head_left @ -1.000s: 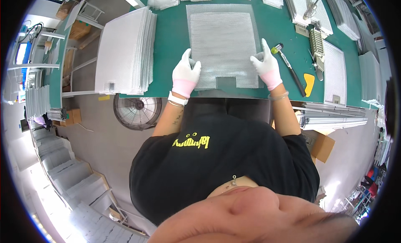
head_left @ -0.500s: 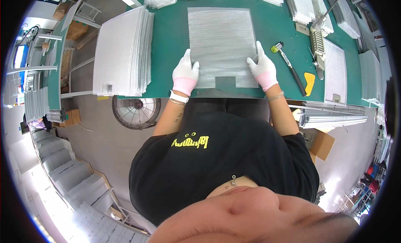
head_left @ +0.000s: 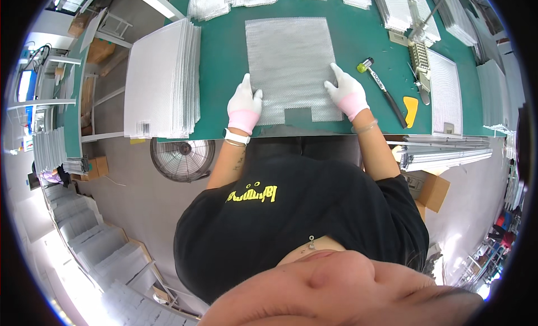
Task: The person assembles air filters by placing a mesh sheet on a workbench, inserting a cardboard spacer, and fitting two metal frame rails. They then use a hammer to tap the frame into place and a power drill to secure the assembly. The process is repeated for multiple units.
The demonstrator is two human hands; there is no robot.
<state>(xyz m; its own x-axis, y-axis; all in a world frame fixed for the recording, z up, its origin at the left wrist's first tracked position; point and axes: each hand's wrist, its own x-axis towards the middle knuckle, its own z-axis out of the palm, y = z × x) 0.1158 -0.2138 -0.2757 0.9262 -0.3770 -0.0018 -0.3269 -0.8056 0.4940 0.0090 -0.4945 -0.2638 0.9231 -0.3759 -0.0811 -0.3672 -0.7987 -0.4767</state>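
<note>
Both hands (gloved) have slid the mesh sheet (head_left: 288, 65) closer.

This is a factory assembly workshop. A green cutting-mat workbench (head_left: 224, 57) carries stacks of identical white mesh panels (head_left: 159, 79) to the left of the gloved left hand (head_left: 245, 104), and more piles lie beyond both hands. A small mallet (head_left: 381, 88) lies just right of the right hand (head_left: 347, 93). A floor fan (head_left: 182, 158) stands below the bench edge.
</note>
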